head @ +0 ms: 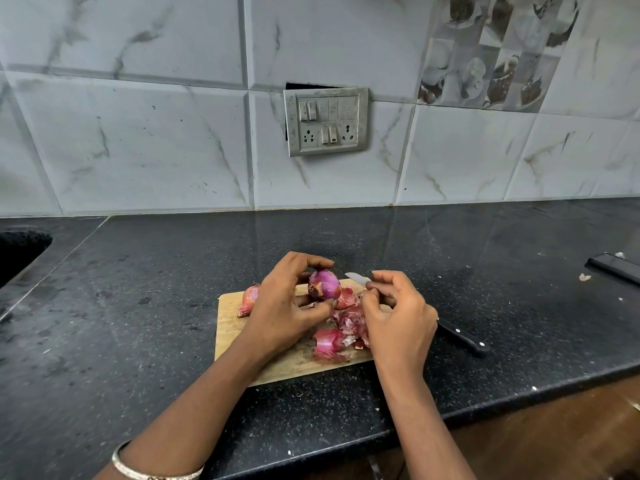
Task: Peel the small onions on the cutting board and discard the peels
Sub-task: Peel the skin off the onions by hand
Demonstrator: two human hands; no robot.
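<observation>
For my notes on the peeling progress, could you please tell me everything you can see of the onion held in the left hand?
The onion is small, rounded and glossy purple, so most of its dry skin looks gone; a brownish, ragged patch remains at its lower left end. The left hand pinches it between digits above and below, holding it over the far edge of the wooden cutting board. The knife in the right hand points its blade at the onion from the right, close but not touching.

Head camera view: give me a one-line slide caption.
Left hand holds a partly peeled onion over the cutting board; right hand grips a knife.
</observation>
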